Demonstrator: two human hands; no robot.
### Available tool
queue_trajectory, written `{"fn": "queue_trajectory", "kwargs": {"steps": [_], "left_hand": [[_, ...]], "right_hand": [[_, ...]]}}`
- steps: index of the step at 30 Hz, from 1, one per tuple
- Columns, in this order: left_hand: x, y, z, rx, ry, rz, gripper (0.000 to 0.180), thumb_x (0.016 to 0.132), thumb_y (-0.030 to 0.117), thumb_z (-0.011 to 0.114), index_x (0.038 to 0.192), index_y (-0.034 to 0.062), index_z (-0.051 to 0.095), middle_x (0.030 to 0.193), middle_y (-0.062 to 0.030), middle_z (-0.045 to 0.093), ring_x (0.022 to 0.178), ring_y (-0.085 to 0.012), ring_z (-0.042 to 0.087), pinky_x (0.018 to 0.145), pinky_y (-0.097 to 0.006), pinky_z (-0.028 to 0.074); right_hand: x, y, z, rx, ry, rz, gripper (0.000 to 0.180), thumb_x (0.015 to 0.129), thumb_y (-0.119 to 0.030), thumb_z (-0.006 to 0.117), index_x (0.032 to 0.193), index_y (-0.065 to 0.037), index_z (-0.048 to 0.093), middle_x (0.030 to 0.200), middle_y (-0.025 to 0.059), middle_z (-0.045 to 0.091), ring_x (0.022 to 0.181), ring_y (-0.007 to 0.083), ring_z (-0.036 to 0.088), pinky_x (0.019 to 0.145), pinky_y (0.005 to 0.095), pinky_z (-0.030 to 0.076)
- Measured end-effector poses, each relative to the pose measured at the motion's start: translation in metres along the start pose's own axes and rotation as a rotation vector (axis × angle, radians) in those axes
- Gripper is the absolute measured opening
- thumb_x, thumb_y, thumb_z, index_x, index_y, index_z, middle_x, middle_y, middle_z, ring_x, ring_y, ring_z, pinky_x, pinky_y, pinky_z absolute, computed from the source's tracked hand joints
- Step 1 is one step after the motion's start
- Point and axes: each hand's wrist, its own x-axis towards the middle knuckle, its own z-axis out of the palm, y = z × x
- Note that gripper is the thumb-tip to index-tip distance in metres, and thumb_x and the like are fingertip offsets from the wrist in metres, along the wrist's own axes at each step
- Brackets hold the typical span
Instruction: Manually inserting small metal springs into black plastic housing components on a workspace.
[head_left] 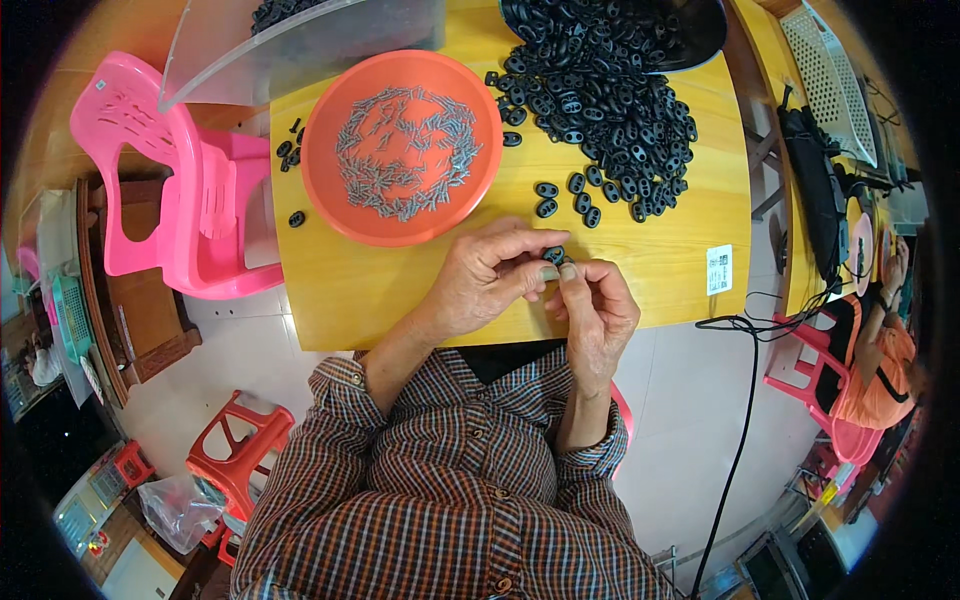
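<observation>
Close to the table's near edge, my left hand (495, 275) pinches a small black oval plastic piece with two holes (553, 255) between thumb and fingers. My right hand (597, 310) meets it from the other side, its thumb and forefinger closed at the same piece; whether they also hold a screw is hidden. Left of my hands sits an orange-red basin (320, 205) with many small grey screws (405, 195) in it. A large heap of the same black oval pieces (600, 110) covers the table's far right, and several loose ones (583, 203) lie nearer to my hands.
The yellow table (660, 290) has a white label at its right. A clear plastic bin (240, 70) stands far left, beside a pink chair (190, 190). Red stools (240, 440) are at lower left. A black cable (750, 400) hangs at right, where another person (880, 370) sits.
</observation>
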Motion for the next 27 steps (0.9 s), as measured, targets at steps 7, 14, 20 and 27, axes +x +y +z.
{"fn": "queue_trajectory", "kwargs": {"steps": [7, 14, 20, 27], "left_hand": [[-0.0007, -0.0037, 0.0008, 0.000, 0.000, 0.030, 0.031, 0.084, -0.006, 0.060, 0.114, 0.0008, 0.062, 0.083, -0.0040, 0.054, 0.066, -0.0082, 0.059, 0.058, -0.021, 0.049], [-0.0001, -0.0032, 0.0000, 0.069, 0.000, 0.040, 0.033, 0.082, -0.008, 0.059, 0.113, 0.0011, 0.063, 0.084, -0.0044, 0.054, 0.065, -0.0077, 0.057, 0.057, -0.021, 0.047], [0.0002, -0.0020, 0.0010, 0.072, -0.004, 0.059, 0.033, 0.081, -0.009, 0.059, 0.112, 0.0018, 0.063, 0.081, -0.0041, 0.054, 0.064, -0.0080, 0.057, 0.056, -0.021, 0.047], [0.0010, -0.0004, 0.0006, 0.114, -0.002, 0.082, 0.032, 0.081, -0.008, 0.060, 0.111, 0.0019, 0.064, 0.080, -0.0045, 0.056, 0.063, -0.0085, 0.057, 0.056, -0.022, 0.047]], "right_hand": [[0.0000, 0.0017, 0.0004, 0.012, 0.008, -0.004, 0.008, 0.089, -0.004, 0.059, 0.084, 0.002, 0.059, 0.069, 0.0011, 0.060, 0.058, 0.0042, 0.054, 0.054, 0.0173, 0.043], [0.0000, 0.0014, -0.0004, 0.001, 0.001, -0.012, 0.009, 0.089, -0.004, 0.059, 0.083, 0.002, 0.059, 0.069, 0.0013, 0.060, 0.058, 0.0041, 0.054, 0.053, 0.0174, 0.043], [-0.0002, 0.0012, 0.0012, -0.006, 0.004, -0.002, 0.007, 0.089, -0.005, 0.058, 0.085, 0.000, 0.059, 0.068, 0.0017, 0.060, 0.055, 0.0042, 0.053, 0.051, 0.0170, 0.041], [-0.0001, 0.0013, -0.0004, 0.018, -0.007, 0.013, 0.008, 0.089, -0.005, 0.058, 0.085, 0.001, 0.059, 0.069, 0.0019, 0.060, 0.055, 0.0048, 0.053, 0.051, 0.0173, 0.042]]}}
